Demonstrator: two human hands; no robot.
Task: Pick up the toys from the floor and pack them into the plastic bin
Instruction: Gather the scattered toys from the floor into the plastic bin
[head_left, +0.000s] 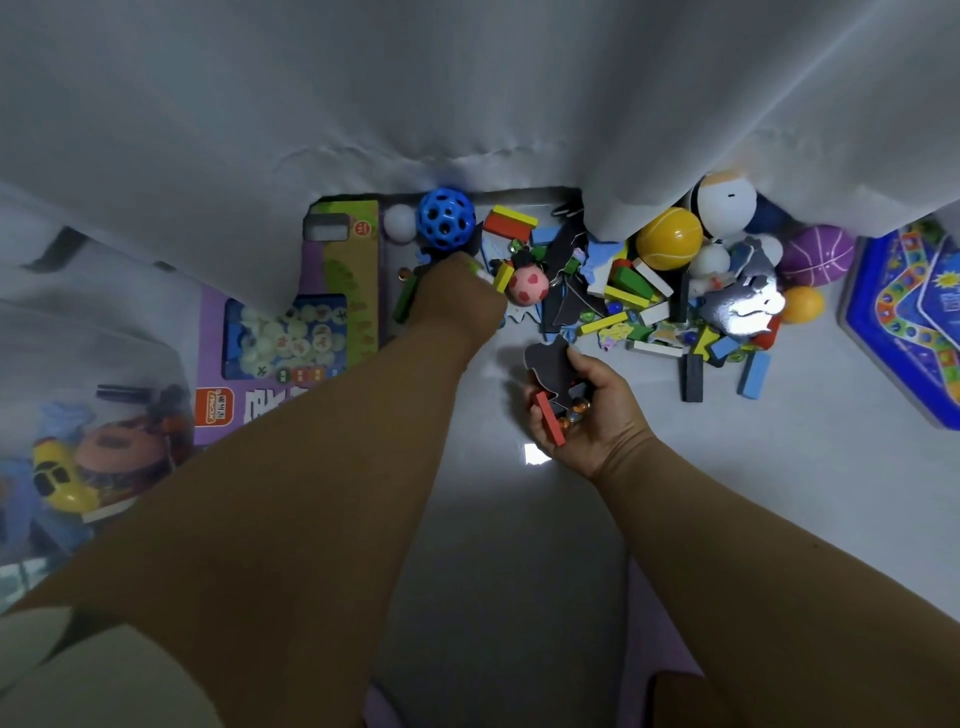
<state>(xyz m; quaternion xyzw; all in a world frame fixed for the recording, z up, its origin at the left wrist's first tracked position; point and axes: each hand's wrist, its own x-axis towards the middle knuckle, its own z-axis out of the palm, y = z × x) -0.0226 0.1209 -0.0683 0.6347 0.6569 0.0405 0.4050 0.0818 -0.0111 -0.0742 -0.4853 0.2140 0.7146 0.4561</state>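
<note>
A heap of toys lies on the grey floor under a white curtain: coloured wooden blocks (631, 283), a blue holed ball (447, 218), a pink ball (528, 287), a yellow ball (669, 238) and dark puzzle pieces. My left hand (457, 293) reaches into the left side of the heap, beside a green block (406, 299); its fingers are hidden. My right hand (582, 410) holds a red block (550, 418), a dark puzzle piece (548, 366) and some marbles. The clear plastic bin (78, 426) stands at the far left with a yellow toy inside.
A purple game box (291, 332) lies between the bin and the heap. A blue board-game box (906, 317) lies at the right. A purple ball (821, 254) and a white round toy (724, 202) sit at the back right. The curtain (467, 93) hangs over the heap's far side.
</note>
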